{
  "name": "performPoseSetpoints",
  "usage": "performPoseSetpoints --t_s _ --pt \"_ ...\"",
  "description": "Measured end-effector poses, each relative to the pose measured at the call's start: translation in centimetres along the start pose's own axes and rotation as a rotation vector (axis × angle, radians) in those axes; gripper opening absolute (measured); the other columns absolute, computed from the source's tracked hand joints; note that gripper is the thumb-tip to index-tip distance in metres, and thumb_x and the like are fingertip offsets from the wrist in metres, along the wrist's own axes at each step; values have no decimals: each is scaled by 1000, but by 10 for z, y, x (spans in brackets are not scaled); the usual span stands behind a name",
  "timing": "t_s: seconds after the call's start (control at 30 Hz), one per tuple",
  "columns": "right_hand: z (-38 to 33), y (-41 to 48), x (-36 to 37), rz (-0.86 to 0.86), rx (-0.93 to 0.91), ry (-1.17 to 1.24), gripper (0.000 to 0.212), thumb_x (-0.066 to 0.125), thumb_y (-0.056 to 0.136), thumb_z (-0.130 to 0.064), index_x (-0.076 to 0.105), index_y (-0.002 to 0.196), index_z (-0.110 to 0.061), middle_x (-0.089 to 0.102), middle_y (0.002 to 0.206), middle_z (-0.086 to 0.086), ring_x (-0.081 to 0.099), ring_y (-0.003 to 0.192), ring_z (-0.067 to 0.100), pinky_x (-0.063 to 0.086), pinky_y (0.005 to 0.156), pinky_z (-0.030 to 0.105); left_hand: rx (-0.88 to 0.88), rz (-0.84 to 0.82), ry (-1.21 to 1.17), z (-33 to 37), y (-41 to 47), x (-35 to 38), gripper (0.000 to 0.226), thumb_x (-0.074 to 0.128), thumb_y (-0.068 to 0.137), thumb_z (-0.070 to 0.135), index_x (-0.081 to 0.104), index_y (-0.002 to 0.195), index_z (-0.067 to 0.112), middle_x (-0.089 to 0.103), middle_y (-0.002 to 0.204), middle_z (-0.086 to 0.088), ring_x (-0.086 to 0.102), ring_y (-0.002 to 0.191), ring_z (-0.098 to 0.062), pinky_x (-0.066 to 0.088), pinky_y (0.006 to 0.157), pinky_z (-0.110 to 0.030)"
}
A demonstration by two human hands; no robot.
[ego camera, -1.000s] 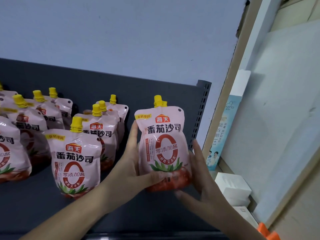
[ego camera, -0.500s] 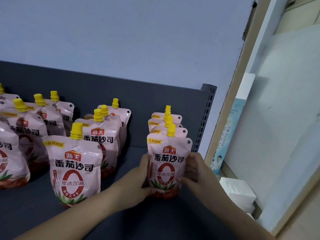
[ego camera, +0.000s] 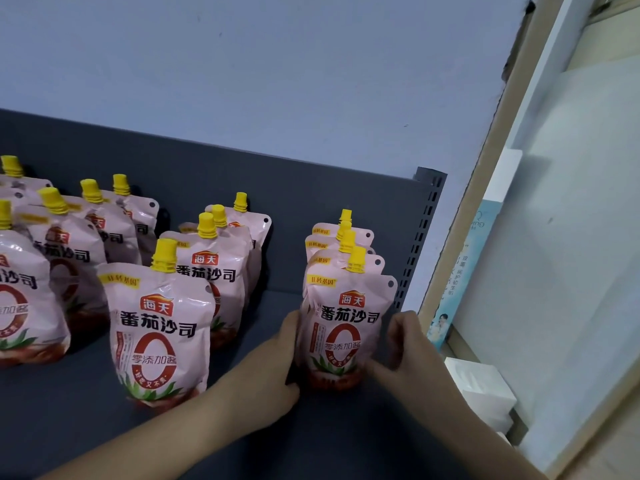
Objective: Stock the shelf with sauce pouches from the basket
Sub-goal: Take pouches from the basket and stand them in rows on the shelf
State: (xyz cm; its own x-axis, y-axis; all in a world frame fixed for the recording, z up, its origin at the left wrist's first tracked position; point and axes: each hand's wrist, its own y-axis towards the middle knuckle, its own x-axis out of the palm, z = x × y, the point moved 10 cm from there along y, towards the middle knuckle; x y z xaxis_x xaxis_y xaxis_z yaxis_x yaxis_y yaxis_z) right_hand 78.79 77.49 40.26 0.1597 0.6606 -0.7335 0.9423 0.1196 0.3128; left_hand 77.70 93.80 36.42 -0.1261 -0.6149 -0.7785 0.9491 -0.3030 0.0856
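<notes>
A pink sauce pouch [ego camera: 346, 327] with a yellow cap stands upright at the front of the rightmost row on the dark grey shelf [ego camera: 86, 420]. My left hand [ego camera: 277, 368] presses against its left side and my right hand [ego camera: 405, 348] against its right side. Behind it stand several more pouches [ego camera: 341, 242] in the same row. Another front pouch [ego camera: 159, 330] stands alone to the left. No basket is in view.
More rows of pouches [ego camera: 214, 258] fill the shelf's middle and left. A perforated grey upright [ego camera: 420, 237] ends the shelf at the right. Beyond it are white boxes [ego camera: 481, 389] and a blue-and-white printed box [ego camera: 457, 278] by a pale panel.
The pouch, held up in both hands a second ago, has come down onto the shelf at the front of the right row. Both hands still hold its sides.
</notes>
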Motion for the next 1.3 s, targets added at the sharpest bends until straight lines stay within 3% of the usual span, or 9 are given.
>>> performPoseSetpoints --t_s 0.17,0.3,0.43,0.53,0.67,0.83,1.0,1.13,1.3 --pt "-60 -21 14 -6 -357 -148 31 64 83 -30 35 73 -34 52 79 -20 54 74 2 46 63 10 -120 -111 175 -13 -54 -6 77 56 85 42 4 142 48 39 141 21 40 126 3 31 108 -17" --pt "-116 -35 53 -66 -622 -161 12 55 81 -31 47 89 -31 57 88 -15 42 78 -6 35 74 7 -116 -6 237 -33 -94 -44 4 54 76 56 55 79 57 63 97 24 56 91 8 47 85 -11" --pt "-134 -29 106 -317 -477 -4 44 60 82 -42 44 122 -36 52 119 -19 47 108 -4 39 94 16 -296 174 464 -84 -123 -102 27 54 73 65 58 58 44 59 70 7 57 72 -4 41 60 -19" --pt "-144 -27 138 -475 -333 193 53 69 78 -42 45 125 -39 52 126 -27 48 114 -11 40 97 13 -310 311 543 -110 -132 -133 46 54 68 71 55 59 25 60 73 10 57 74 -3 44 61 -23" --pt "-147 -24 157 -466 -227 383 47 68 83 -25 42 115 -48 55 111 -36 47 103 -27 37 83 -4 -6 252 4 -112 -117 -123 28 68 61 51 53 68 28 61 91 12 59 91 -4 48 81 -25" --pt "-140 -20 158 -379 -168 467 41 65 85 -14 55 121 -32 66 117 -19 57 111 -7 45 98 17 161 252 -192 -97 -107 -114 35 74 70 4 47 65 26 53 91 5 56 86 -16 51 78 -31" --pt "-159 -15 116 -227 -180 747 28 59 85 -21 58 113 -22 72 107 -6 67 99 5 52 79 19 276 390 -462 -68 -117 -138 30 75 76 17 49 80 29 63 82 11 62 77 -4 50 69 -14" --pt "-185 -12 79 -61 -265 898 47 54 84 -23 38 125 -40 72 108 -1 69 98 10 55 75 20 333 492 -803 -49 -114 -156 43 66 75 10 48 112 23 66 109 13 65 99 -2 52 76 -12" --pt "-201 -21 79 -217 -313 867 65 61 82 4 39 131 -32 62 118 -22 61 111 1 52 82 16 335 408 -805 -36 -104 -168 60 68 77 22 42 131 24 60 123 17 60 113 -5 53 85 -21"
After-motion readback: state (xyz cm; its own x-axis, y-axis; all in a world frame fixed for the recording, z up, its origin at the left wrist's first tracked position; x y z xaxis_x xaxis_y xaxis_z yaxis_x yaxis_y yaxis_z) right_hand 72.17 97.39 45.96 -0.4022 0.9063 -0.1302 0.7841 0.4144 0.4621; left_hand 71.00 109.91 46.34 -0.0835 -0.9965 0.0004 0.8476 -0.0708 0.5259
